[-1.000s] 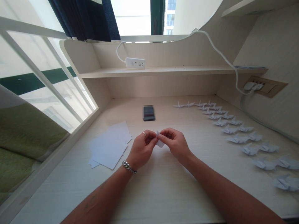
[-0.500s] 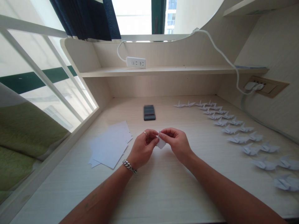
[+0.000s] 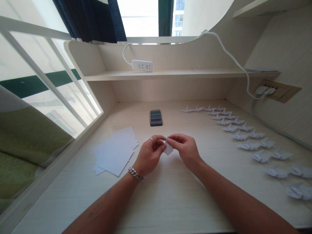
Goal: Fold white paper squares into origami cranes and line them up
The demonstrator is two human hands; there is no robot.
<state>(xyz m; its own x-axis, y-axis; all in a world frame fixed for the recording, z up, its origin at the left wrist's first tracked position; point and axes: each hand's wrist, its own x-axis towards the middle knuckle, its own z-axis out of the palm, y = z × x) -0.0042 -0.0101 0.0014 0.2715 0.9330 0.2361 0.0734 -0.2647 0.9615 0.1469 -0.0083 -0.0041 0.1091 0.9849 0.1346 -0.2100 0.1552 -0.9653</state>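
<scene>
A small piece of folded white paper (image 3: 168, 149) is held over the middle of the desk, one corner pointing down toward me. My left hand (image 3: 150, 154), with a ring and a chain bracelet, pinches its left side between thumb and fingers. From the right, my right hand (image 3: 186, 149) grips the upper edge with thumb and forefinger. The fingertips of both hands almost meet and cover the paper's top part. Left of my hands lies a loose pile of white paper sheets (image 3: 114, 151). Several folded paper cranes (image 3: 248, 145) stand in rows along the right side.
Beyond my hands lies a dark, blurred device (image 3: 156, 117) on the desk (image 3: 170, 201). A white power strip (image 3: 142, 65) rests on the shelf (image 3: 170, 75) at the back. Its white cable (image 3: 231, 57) runs to a wall socket (image 3: 278, 91) on the right.
Almost nothing differs. Both hands keep their pinch on the folded paper, with only a tiny shift of the fingers.
</scene>
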